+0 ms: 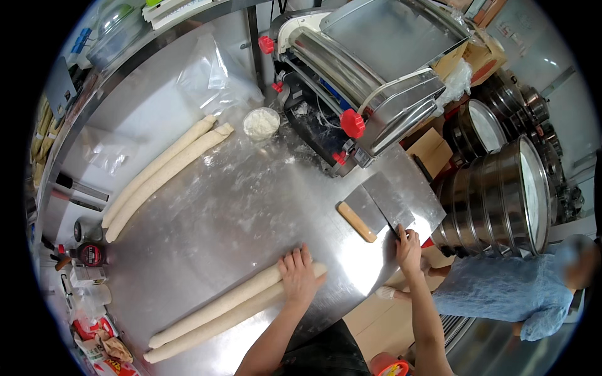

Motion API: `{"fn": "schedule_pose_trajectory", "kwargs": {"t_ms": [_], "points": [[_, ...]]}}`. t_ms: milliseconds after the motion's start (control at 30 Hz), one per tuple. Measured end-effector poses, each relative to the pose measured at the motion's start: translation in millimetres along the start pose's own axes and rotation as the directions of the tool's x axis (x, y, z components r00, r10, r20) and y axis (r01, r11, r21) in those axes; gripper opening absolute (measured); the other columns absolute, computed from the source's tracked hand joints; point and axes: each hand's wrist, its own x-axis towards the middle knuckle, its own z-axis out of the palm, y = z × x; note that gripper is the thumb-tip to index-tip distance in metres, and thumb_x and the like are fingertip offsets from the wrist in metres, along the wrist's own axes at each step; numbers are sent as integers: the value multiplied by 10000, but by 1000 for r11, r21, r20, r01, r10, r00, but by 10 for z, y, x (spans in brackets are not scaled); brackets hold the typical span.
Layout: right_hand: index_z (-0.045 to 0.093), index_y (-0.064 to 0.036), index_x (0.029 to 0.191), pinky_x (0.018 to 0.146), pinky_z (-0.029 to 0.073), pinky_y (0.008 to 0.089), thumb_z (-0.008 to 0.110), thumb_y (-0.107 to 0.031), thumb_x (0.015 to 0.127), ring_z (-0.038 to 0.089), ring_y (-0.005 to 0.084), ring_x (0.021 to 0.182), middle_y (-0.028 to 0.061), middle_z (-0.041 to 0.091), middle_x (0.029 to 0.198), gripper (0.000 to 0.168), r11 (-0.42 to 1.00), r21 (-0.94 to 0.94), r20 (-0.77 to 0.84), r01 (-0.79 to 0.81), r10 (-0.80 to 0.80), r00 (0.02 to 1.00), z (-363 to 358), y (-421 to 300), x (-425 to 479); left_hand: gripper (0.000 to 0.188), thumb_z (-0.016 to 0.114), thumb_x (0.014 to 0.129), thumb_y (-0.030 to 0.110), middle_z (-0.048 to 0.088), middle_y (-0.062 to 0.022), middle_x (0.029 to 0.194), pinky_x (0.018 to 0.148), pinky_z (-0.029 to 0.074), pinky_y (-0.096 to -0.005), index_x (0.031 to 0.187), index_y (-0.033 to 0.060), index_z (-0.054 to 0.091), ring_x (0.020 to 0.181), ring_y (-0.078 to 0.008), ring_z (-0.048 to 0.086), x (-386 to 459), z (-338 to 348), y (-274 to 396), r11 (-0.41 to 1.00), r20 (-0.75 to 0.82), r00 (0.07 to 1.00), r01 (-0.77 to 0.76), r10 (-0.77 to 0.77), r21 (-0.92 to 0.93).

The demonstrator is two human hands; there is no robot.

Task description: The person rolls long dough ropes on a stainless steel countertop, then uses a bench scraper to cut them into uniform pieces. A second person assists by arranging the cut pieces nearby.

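Two long dough ropes (216, 308) lie side by side across the near part of the steel table. My left hand (298, 275) is laid over their right ends, its fingers curling past the far side. My right hand (408, 246), at the table's right edge, grips the handle of a cleaver (388, 199), mostly hidden by my fingers. The broad blade lies flat, pointing away from me. Beside it, to the left, rests a dough scraper (357, 221) with a wooden handle. Two more dough ropes (164, 181) stretch along the back left.
A dough sheeter (357, 75) with red knobs occupies the far right; a bowl of flour (261, 124) sits beside it. Stacked steel steamers (484, 202) stand past the right edge. A person (494, 291) in blue is close on the right. Bottles and packets (94, 329) line the left.
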Motion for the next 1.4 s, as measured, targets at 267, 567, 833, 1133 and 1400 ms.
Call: {"fn": "schedule_pose_trajectory", "kwargs": {"t_ms": [267, 567, 833, 1133, 1400], "points": [[521, -48, 1396, 572, 518, 445, 654, -96, 838, 650, 320, 691, 147, 630, 789, 576, 998, -16, -80, -67, 66, 995, -339, -133, -341, 1159, 813, 665, 592, 413, -221, 1430, 1162, 170, -631, 1487, -41, 295, 1369, -420, 351, -383, -221, -325, 998, -27, 999, 21, -23, -58], [646, -15, 1230, 680, 550, 485, 559, -176, 983, 697, 401, 773, 263, 690, 868, 307, 917, 299, 396, -265, 133, 909, -773, -1845, -1311, 947, 648, 812, 651, 450, -197, 1419, 1121, 258, -605, 1461, 5, 405, 1314, -420, 406, -313, -120, -308, 997, -30, 998, -61, 62, 42], [657, 12, 1169, 693, 553, 478, 540, -171, 992, 687, 422, 752, 261, 693, 865, 280, 904, 390, 288, -176, 62, 956, -714, -1903, -1314, 1005, 773, 696, 592, 454, -166, 1404, 1098, 281, -584, 1439, 6, 435, 1287, -386, 414, -245, -78, -246, 999, -92, 995, -46, 48, 15], [660, 13, 1127, 607, 553, 474, 578, -153, 971, 682, 403, 672, 249, 699, 856, 242, 900, 426, 345, -91, -69, 936, -961, -1931, -1307, 1054, 863, 581, 520, 480, -137, 1390, 1080, 303, -526, 1397, -20, 470, 1262, -342, 434, -270, -193, -305, 992, -88, 995, -48, 38, -116], [681, -5, 1102, 604, 555, 454, 602, -157, 956, 686, 371, 642, 214, 702, 779, 225, 905, 425, 315, -21, -126, 941, -789, -1869, -1312, 1036, 865, 561, 513, 508, -117, 1363, 1046, 331, -499, 1375, -13, 499, 1220, -324, 458, -196, -210, -336, 992, -68, 996, -64, 57, -107]]}}
